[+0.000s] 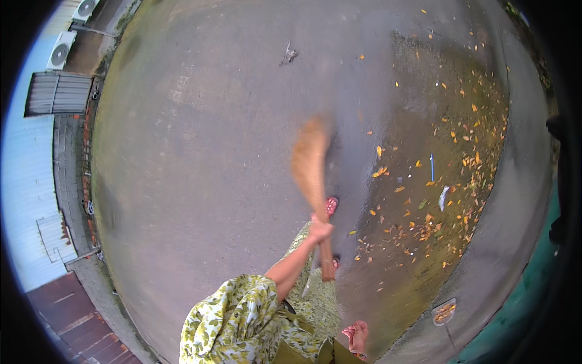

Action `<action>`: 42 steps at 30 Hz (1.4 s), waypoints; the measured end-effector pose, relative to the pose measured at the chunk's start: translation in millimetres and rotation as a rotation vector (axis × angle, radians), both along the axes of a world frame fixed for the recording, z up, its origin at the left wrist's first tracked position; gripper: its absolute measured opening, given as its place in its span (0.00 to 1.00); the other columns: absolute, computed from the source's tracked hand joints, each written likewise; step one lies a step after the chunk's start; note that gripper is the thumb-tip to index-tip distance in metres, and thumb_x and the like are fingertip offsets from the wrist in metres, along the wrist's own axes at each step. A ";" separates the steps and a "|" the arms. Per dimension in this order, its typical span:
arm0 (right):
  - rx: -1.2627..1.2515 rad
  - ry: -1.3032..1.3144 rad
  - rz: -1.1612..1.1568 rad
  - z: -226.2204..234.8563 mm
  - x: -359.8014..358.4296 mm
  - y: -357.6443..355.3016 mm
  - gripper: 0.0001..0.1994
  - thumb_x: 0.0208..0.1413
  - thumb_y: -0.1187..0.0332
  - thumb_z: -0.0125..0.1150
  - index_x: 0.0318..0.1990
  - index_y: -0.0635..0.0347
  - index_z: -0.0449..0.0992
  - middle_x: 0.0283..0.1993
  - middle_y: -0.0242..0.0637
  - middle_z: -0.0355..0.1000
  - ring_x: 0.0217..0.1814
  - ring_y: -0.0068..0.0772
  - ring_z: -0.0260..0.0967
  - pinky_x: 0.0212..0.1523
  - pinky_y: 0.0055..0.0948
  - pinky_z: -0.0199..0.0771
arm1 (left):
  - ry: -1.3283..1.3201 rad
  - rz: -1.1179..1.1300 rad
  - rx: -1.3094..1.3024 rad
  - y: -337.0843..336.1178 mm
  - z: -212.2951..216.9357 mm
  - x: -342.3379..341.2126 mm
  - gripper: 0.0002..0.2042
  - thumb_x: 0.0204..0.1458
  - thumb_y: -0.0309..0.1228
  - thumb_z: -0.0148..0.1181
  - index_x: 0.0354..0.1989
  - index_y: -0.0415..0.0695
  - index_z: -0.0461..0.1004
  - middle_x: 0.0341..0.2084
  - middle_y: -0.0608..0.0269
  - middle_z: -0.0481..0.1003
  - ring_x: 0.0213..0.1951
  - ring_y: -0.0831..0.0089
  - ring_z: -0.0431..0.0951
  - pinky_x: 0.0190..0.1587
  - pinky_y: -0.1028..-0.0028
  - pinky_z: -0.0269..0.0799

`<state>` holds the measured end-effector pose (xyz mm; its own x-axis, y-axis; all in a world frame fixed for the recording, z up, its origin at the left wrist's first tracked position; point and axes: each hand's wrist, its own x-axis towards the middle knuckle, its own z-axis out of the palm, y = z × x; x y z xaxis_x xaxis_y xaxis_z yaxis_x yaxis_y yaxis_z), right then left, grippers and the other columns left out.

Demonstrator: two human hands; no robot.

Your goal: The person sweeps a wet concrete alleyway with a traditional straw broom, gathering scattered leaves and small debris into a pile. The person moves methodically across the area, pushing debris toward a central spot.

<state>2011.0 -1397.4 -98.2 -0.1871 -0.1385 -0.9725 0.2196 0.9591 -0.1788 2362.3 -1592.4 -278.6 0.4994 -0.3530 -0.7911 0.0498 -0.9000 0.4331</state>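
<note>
Left hand (319,229), fingers clamped on the broom (310,167), is sweeping; next stroke, judged, is needing reach toward leaves (424,218) at three o'clock; right hand (356,335) fingers unclear.

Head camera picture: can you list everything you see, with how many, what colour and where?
Broom: one, straw-brown, blurred, mid-picture, held by its handle.
Fallen leaves: many, orange and yellow, scattered over the right side of the road.
Road: one, grey, fills most of the view.
Dustpan: one, grey with leaves inside, lower right.
Blue stick: one, among the leaves on the right.
Outdoor fan units: two, white, upper left on a wall.
Metal awning: one, grey, upper left.
Sandalled foot: one, red, beside the broom.
Left hand: one, grip closed on the broom handle.
Right hand: one, bottom edge; its grip is unclear.
</note>
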 end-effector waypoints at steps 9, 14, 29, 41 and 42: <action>-0.215 0.000 0.059 26.4 -2.9 -90.2 0.05 0.53 0.77 0.44 0.36 0.57 0.63 0.21 0.37 0.66 0.18 0.33 0.69 0.21 0.36 0.78 | 0.861 -0.143 -0.269 -113.4 147.9 99.0 0.22 0.38 0.25 0.58 0.45 0.41 0.61 0.14 0.66 0.68 0.13 0.75 0.68 0.14 0.73 0.66; -0.260 0.071 -0.070 -4.6 -40.4 -101.3 0.04 0.53 0.78 0.43 0.34 0.57 0.62 0.21 0.37 0.66 0.15 0.31 0.64 0.19 0.34 0.76 | 0.460 0.059 -0.318 -52.7 215.0 199.2 0.40 0.40 0.30 0.60 0.66 0.45 0.48 0.28 0.59 0.71 0.24 0.72 0.72 0.24 0.71 0.73; -0.073 0.062 0.182 -3.9 115.3 -328.6 0.03 0.57 0.72 0.49 0.36 0.55 0.61 0.21 0.35 0.65 0.14 0.32 0.66 0.18 0.37 0.77 | 0.233 0.467 -0.082 -199.2 88.0 504.5 0.03 0.42 0.26 0.55 0.20 0.41 0.69 0.13 0.61 0.69 0.18 0.69 0.72 0.22 0.67 0.71; -0.090 0.025 0.307 62.2 257.7 -433.0 0.04 0.56 0.73 0.48 0.39 0.59 0.64 0.22 0.38 0.67 0.18 0.32 0.69 0.21 0.32 0.77 | 0.600 -0.487 -0.104 -510.5 45.0 312.4 0.22 0.40 0.30 0.60 0.44 0.37 0.60 0.24 0.53 0.74 0.23 0.63 0.76 0.23 0.65 0.74; -0.097 0.078 0.264 61.1 251.2 -427.0 0.04 0.56 0.73 0.48 0.39 0.59 0.64 0.22 0.38 0.67 0.18 0.32 0.68 0.21 0.31 0.77 | 0.790 -0.457 -0.094 -527.8 59.8 314.7 0.17 0.40 0.27 0.56 0.39 0.39 0.61 0.16 0.63 0.68 0.15 0.73 0.68 0.14 0.70 0.65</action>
<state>2262.2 -1824.4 -37.1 -0.2056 -0.2837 -0.9366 -0.0530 0.9589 -0.2788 2676.9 -2120.2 -218.8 -0.3788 -0.4636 -0.8010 0.0104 -0.8676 0.4972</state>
